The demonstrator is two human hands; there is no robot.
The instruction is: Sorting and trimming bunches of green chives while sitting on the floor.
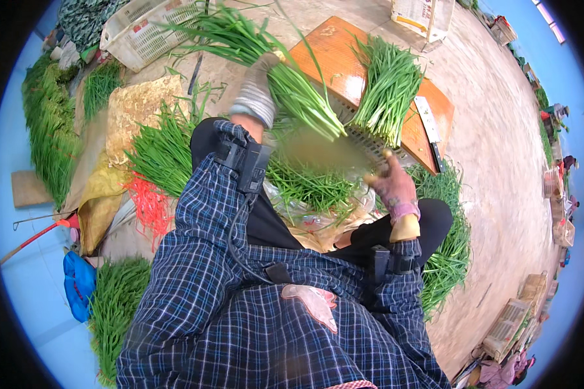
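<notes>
Across the frame's right, floor (499, 181) stretches past the wooden board (336, 58) (a knife (428, 122) near its edge), while at upper centre the left hand (256, 85) grips green stalks (305, 97) and the right hand (396, 188), below the board, is spread.

Left hand (258, 87) gripping green stalks (303, 97), right hand (396, 187) apart, knife (427, 119) on wooden board (331, 55)

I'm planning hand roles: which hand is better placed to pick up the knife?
The right hand, I'd judge: it looks empty and is nearer the knife, while the left hand grips a bunch of green stalks.
</notes>
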